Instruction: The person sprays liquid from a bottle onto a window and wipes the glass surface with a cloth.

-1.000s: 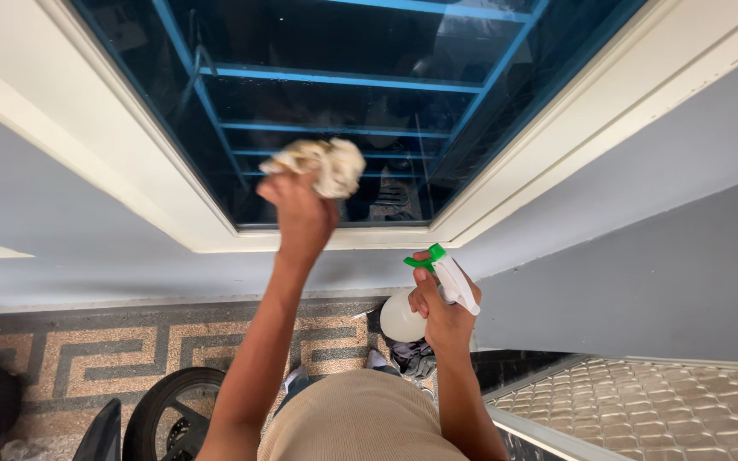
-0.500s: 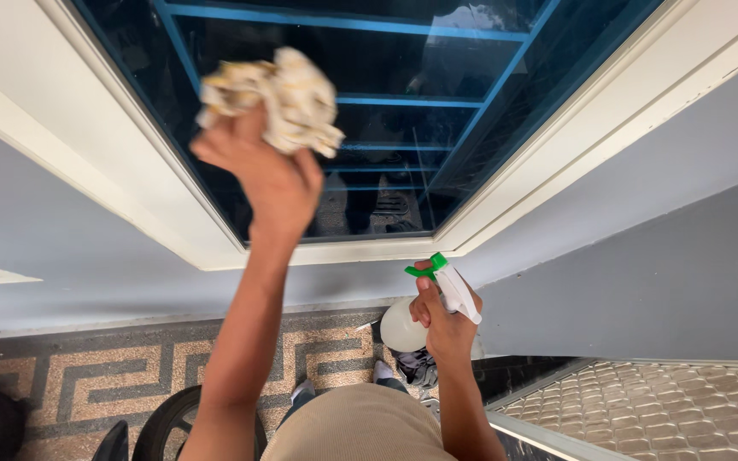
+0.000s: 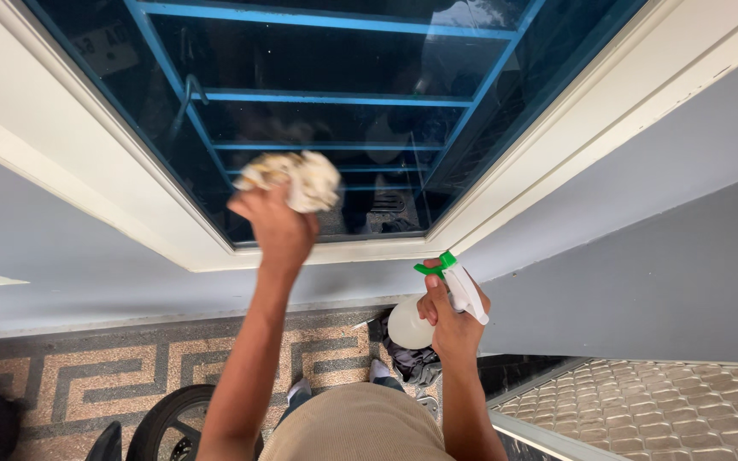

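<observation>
Against the window glass (image 3: pixel 318 68), cloth (image 3: pixel 294 177) in left hand (image 3: pixel 273 224).

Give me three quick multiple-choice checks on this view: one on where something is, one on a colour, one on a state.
1. Where is the rag?
A. Against the window glass
B. On the floor
C. On the white sill

2. What colour is the trigger on the spray bottle?
A. Red
B. Green
C. Black

3. How is the right hand occupied?
A. Open and empty
B. Closed around the spray bottle
C. Holding the rag

Answers:
1. A, the left hand presses the crumpled rag to the pane above the sill.
2. B, the trigger at the white nozzle is bright green.
3. B, its fingers wrap the bottle's neck.
</observation>
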